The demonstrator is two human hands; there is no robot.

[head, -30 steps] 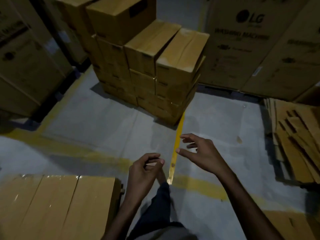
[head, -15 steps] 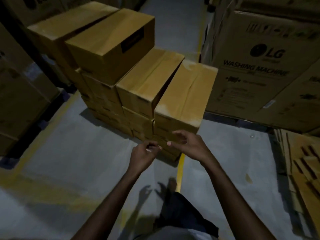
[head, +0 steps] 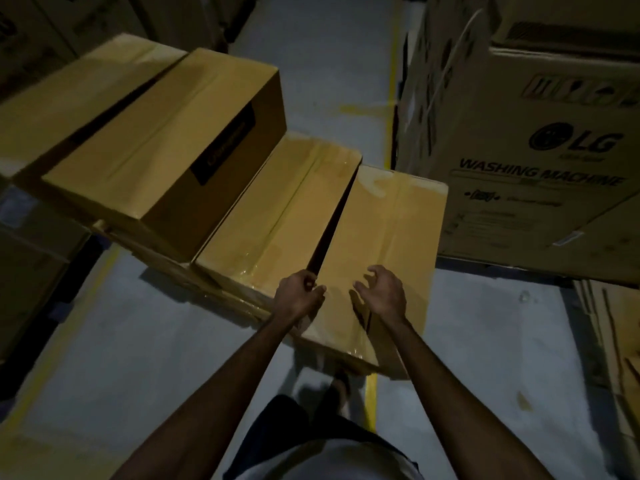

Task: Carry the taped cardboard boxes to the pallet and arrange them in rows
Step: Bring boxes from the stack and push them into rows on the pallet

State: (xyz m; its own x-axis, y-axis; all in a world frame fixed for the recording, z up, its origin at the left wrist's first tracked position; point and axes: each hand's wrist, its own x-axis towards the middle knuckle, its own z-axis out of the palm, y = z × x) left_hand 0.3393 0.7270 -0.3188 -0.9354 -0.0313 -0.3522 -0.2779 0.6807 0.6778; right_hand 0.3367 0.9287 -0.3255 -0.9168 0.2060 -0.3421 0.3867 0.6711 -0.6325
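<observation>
A stack of taped brown cardboard boxes stands on the floor in front of me. Its nearest top box [head: 391,230] lies at the right end, with a second box [head: 277,216] beside it across a narrow dark gap. A higher box with a dark label [head: 166,133] sits further left. My left hand [head: 299,297] grips the near left edge of the nearest box, fingers in the gap and thumb on top. My right hand [head: 382,292] hovers just above that box's top, fingers spread and loosely bent, holding nothing.
A tall LG washing machine carton [head: 536,168] stands close on the right of the stack. Flattened cardboard sheets [head: 616,341] lie at the right edge. Large dark cartons [head: 31,271] line the left. A yellow floor line [head: 371,393] runs under the stack toward my feet.
I have walked up to the stack, which now fills the view. Both hands have reached forward onto the nearest top box; the left took hold of its edge.
</observation>
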